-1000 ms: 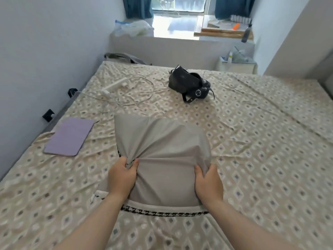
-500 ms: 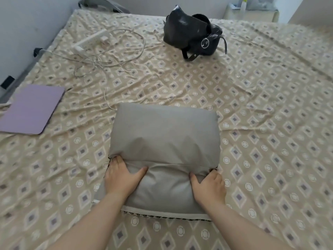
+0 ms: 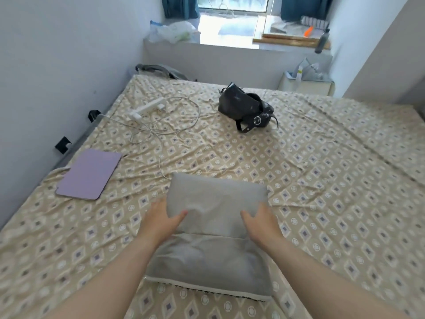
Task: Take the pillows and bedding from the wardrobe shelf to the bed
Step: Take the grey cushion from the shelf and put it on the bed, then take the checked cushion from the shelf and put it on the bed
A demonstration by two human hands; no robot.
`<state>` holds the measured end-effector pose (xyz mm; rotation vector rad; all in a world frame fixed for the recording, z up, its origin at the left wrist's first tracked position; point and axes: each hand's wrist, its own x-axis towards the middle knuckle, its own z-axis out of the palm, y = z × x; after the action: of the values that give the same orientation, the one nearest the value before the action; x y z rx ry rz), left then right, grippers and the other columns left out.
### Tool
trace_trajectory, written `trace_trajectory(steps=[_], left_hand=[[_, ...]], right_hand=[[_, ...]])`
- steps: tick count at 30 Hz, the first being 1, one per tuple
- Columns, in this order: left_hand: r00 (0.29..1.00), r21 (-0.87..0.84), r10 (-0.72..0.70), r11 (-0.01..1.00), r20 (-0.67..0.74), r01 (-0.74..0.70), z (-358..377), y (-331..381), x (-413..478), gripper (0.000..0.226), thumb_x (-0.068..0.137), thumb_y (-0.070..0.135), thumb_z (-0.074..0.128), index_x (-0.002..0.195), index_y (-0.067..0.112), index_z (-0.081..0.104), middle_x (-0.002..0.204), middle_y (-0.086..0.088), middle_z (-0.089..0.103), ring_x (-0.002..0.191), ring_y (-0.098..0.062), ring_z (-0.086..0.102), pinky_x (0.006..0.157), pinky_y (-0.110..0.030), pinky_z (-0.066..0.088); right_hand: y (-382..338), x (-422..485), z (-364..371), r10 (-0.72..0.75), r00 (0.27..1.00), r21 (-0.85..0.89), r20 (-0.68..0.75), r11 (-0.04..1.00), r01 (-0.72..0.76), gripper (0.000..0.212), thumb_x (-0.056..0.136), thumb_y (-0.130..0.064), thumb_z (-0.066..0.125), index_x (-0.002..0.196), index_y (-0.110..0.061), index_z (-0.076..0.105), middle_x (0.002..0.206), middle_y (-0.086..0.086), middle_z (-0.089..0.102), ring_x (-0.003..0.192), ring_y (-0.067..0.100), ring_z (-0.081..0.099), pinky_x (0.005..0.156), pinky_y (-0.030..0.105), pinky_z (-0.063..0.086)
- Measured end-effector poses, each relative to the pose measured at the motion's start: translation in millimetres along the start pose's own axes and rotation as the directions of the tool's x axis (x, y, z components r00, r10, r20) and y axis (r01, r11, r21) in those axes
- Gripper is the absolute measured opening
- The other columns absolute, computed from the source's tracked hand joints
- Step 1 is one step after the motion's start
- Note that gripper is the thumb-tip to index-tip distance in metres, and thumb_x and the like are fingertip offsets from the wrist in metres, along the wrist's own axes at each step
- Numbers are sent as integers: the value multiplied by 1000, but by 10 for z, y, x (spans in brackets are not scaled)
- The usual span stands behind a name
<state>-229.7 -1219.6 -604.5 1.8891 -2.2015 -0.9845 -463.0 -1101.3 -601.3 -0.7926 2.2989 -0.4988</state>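
Grey pillow [image 3: 216,199] on patterned bed [image 3: 322,180], left hand [image 3: 164,221] and right hand [image 3: 259,223] gripping its sides

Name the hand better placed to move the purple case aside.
Probably left. The left hand holds the grey pillow at its left edge, the side where the purple case lies; the right hand would cross the pillow.

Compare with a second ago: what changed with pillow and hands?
The grey fabric pillow, held tilted up by bunched cloth a second ago, now lies on the patterned bed sheet. Left hand and right hand released the bunch and moved forward to clasp its far half at the sides, thumbs on top. Black leather bag, purple flat case and white power strip stayed put.
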Motion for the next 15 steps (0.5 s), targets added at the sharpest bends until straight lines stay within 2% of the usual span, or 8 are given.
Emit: trace_trajectory(steps=[2,5,9,12,15], left_hand=[[998,-32,21,999,-54,-23,-423,239,-110,85,83,61,57,149,13,32,153,-7,36,140,-26,34,110,-42,31],[990,-90,54,994,-130,-66,-1102,525,-343,87,85,65,51,152,15,25,159,-5,27,145,-25,25,115,-45,27],[971,-228,18,971,-238,-74,-1941,770,-820,83,86,68,45,151,20,29,158,-4,30,143,-24,29,114,-45,28],[933,-305,21,942,-358,-138,-2360,943,-1315,75,90,63,44,149,17,34,156,-3,34,141,-21,33,112,-40,28],[861,-307,33,927,-508,-217,-2679,1136,-1950,59,97,47,45,145,13,40,151,-2,39,132,-15,39,100,-28,29]], right_hand=[[-423,-188,-338,-119,993,32,-12,992,119,71,88,-49,48,144,-8,33,145,14,42,133,32,39,109,45,33],[-1014,-543,-788,-239,971,79,-21,967,240,72,90,-51,45,148,-11,27,152,10,35,139,30,32,111,44,29],[-1696,-1083,-1264,-422,906,149,-45,894,423,71,90,-50,46,149,-15,30,153,6,35,139,26,34,104,39,32],[-2071,-1511,-1538,-538,841,158,-63,827,540,66,91,-48,47,147,-17,34,150,5,39,133,24,41,89,33,37],[-2331,-2003,-1731,-671,741,183,-23,726,663,63,92,-48,46,146,-18,36,150,6,40,134,25,40,99,36,34]])
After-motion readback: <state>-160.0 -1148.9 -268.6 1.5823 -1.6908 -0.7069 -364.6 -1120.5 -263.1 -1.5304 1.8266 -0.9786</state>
